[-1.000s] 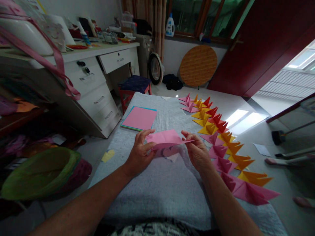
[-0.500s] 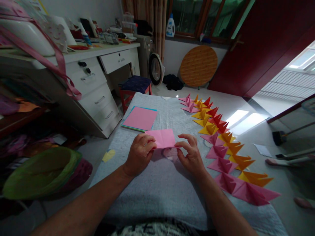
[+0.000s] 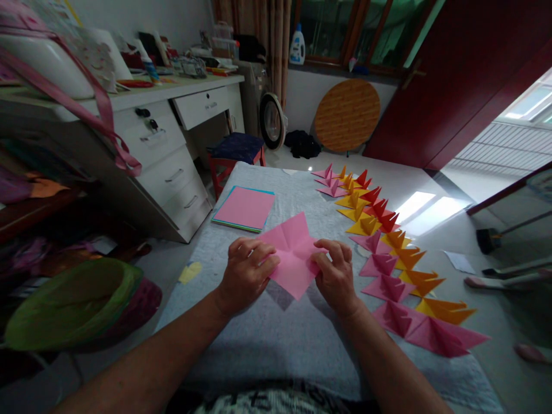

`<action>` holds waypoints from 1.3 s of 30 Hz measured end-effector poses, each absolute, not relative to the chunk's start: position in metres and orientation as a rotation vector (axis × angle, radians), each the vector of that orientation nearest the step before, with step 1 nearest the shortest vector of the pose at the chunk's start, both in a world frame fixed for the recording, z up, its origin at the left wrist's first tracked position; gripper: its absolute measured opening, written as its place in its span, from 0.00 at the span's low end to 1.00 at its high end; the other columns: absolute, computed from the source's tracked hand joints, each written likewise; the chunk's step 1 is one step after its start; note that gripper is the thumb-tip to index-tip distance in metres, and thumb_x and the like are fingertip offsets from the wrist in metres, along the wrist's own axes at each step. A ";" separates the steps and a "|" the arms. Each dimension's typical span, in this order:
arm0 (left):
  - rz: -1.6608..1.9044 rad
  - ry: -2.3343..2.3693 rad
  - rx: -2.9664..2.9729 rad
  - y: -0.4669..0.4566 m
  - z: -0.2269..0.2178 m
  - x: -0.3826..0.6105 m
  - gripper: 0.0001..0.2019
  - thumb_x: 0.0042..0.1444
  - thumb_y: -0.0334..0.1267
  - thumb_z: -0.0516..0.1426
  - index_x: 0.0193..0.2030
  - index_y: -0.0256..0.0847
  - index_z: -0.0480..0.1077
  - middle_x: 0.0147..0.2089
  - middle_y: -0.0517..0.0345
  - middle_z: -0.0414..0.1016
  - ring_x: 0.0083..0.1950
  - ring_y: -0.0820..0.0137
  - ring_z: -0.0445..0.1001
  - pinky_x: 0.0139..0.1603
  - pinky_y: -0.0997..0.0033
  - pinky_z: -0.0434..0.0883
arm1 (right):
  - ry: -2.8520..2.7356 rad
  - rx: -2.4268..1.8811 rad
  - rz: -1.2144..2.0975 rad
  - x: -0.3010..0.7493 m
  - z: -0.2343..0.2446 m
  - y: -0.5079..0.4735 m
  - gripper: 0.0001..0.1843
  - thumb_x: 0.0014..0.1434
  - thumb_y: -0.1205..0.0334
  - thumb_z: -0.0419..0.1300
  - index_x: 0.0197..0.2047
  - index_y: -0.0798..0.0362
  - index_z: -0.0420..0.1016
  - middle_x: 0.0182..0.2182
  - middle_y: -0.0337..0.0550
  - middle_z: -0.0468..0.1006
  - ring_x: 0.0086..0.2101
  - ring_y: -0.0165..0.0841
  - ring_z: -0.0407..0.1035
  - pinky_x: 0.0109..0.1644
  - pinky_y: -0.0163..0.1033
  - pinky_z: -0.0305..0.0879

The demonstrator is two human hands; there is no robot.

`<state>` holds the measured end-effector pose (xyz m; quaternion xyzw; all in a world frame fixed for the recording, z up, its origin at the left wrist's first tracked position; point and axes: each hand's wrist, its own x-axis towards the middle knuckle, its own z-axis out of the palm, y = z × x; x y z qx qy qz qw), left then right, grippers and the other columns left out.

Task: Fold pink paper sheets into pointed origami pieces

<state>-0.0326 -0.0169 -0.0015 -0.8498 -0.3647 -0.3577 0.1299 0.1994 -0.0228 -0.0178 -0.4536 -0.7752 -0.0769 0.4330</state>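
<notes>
Cloth-covered table beneath. Left hand half-curled, pinching left side of creased pink sheet; right hand likewise curled, pinching its right side. Folded paper shapes at right.

Nothing can be read — the bottle label is too small.

Left hand, right hand pinch creased pink sheet; paper stack beyond left fingers, folded paper pieces right of right fingers.
</notes>
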 end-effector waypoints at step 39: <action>-0.862 -0.884 -2.861 -0.023 -0.008 -0.018 0.05 0.62 0.34 0.56 0.42 0.40 0.73 0.42 0.53 0.78 0.43 0.63 0.72 0.47 0.60 0.68 | -2.060 -1.066 0.154 0.202 -0.018 -0.016 0.14 0.53 0.77 0.56 0.39 0.49 0.70 0.41 0.47 0.75 0.47 0.43 0.66 0.54 0.52 0.65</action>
